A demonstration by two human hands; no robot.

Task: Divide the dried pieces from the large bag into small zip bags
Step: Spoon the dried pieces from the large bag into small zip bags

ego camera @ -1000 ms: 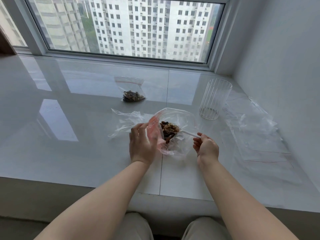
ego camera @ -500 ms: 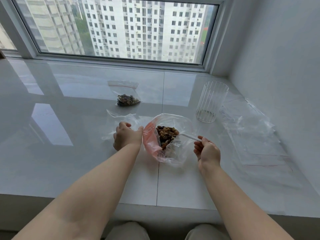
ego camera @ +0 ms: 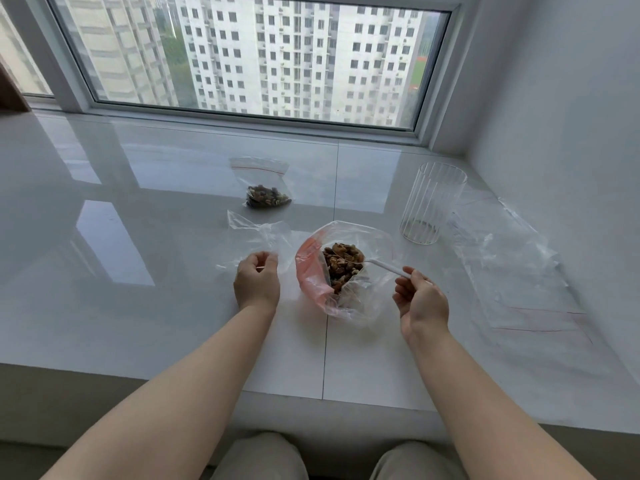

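Right hand (ego camera: 420, 301) has its grip curled round a white spoon (ego camera: 388, 268), whose bowl lies in the dried pieces (ego camera: 341, 265) inside the large bag (ego camera: 346, 271) just left of it. Left hand (ego camera: 257, 284) pinches an empty small bag (ego camera: 258, 239) beside it on the desk (ego camera: 138, 306).

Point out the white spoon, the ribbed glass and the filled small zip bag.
white spoon (ego camera: 389, 268), head view, on its handle.
ribbed glass (ego camera: 433, 202), head view, on its side wall.
filled small zip bag (ego camera: 268, 199), head view, on the dried pieces inside.
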